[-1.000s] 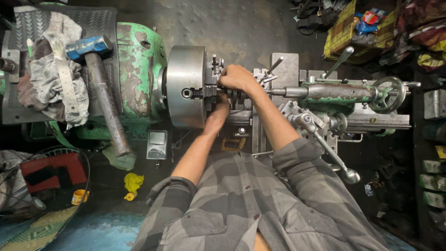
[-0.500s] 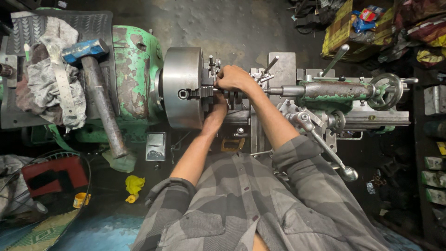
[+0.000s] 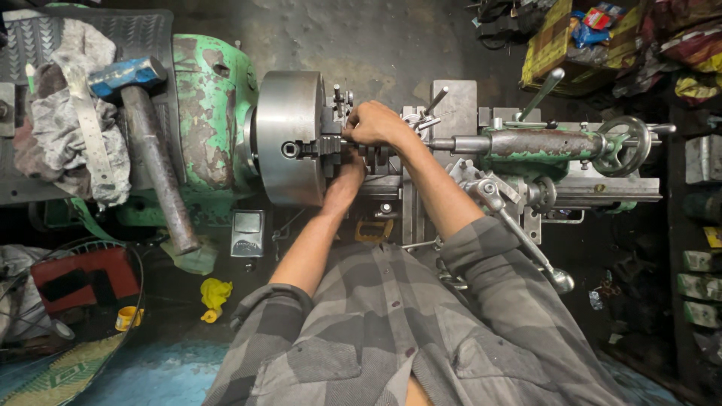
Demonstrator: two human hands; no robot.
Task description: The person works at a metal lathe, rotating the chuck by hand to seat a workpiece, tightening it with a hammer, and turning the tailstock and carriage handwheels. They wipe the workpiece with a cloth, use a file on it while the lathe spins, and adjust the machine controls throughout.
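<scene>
— Where were your hands?
— Both at the chuck of the lathe. Your right hand was closed over something just beside its face; what it held, I couldn't tell.
— And the left?
— Your left hand reached in beneath it, fingers hidden. A hammer lay on the headstock side.

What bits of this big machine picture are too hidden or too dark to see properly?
Head view only:
- What sits between the round grey steel chuck and the tool post: covered by the right hand and left hand.
- Left hand's fingers: tucked under the right hand, so its grip is unclear.
- Red box: partly behind a wire hoop.
- Shelves on the right: dark, cut by the edge.
</scene>
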